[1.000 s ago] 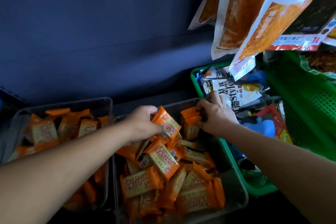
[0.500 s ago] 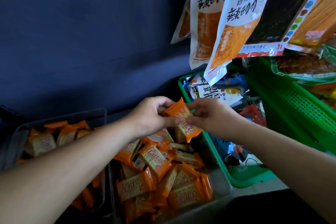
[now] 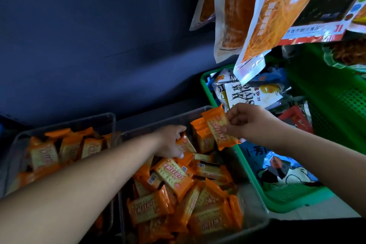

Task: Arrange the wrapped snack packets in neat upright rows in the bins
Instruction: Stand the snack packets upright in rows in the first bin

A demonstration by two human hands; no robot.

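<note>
- Fingers (image 3: 234,114) and thumb of the right hand (image 3: 255,125) pinch one orange packet (image 3: 216,127) by its right edge, curled lightly round it. The packet is tilted and held in the air above the back right corner of the middle bin (image 3: 158,123).
- On the left hand (image 3: 171,141), the fingers bend down into that same bin. The thumb closes from below on a second packet (image 3: 186,144) at the top of the heap. It looks gripped, though the hand hides much of it.
- At the back of the middle bin a short row of packets (image 3: 202,138) stands upright, just under the held one.
- Toward the front, that bin holds a loose pile (image 3: 174,190), with packets lying flat and crossing every which way.
- The left bin (image 3: 65,123), just beside it, holds more packets (image 3: 45,154) of the same kind, most standing on end against each other.
- A green basket (image 3: 210,93) to the right of the bins is full of mixed snack bags.
- Large noodle-print bags (image 3: 263,25) hang above the basket, against a dark blue wall (image 3: 99,35).
</note>
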